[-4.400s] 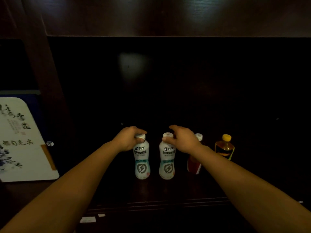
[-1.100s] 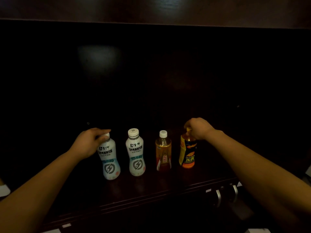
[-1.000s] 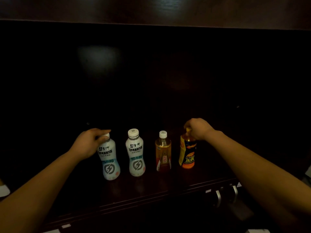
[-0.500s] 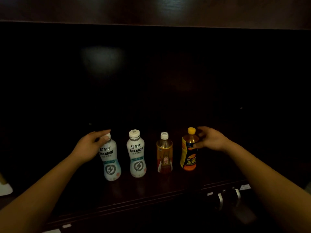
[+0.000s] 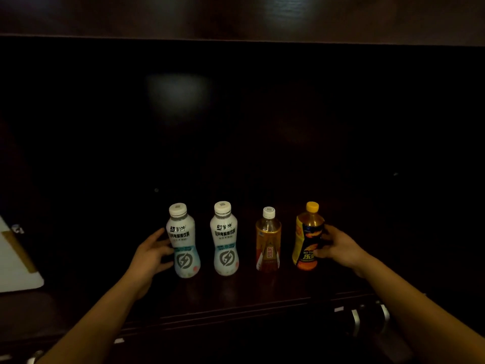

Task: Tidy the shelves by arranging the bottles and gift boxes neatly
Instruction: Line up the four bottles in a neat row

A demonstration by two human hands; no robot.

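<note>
1. A dark wooden shelf (image 5: 236, 298) in a dim cabinet fills the view; its front edge runs across the lower part of the picture, and the recess behind is almost black.
2. Nearest the camera, two bare forearms reach in from the bottom corners toward a row of four bottles standing upright near the shelf's front.
3. The left hand (image 5: 151, 254) is curled loosely against the side of the left white bottle (image 5: 183, 245), fingers touching its waist; whether it truly grips is hard to tell.
4. The right hand (image 5: 338, 248) wraps partly around the yellow-capped bottle (image 5: 307, 237) at the right end, thumb on the label, a light hold rather than a tight one.
5. Between them stand the second white bottle (image 5: 225, 240) and the amber tea bottle (image 5: 268, 241), untouched, each apart from its neighbours.
6. Judging by the even gaps and the labels facing forward, this row looks nearly finished; probably only small nudges at the two ends remain.
7. No gift boxes are plainly visible, so that part of the task cannot be judged. A pale board (image 5: 15, 264), cut off at the left edge, may be one.
8. Farther back, the rear wall shows only a faint reflection. Small pale fittings (image 5: 367, 315) below the shelf edge are too dark to identify.
</note>
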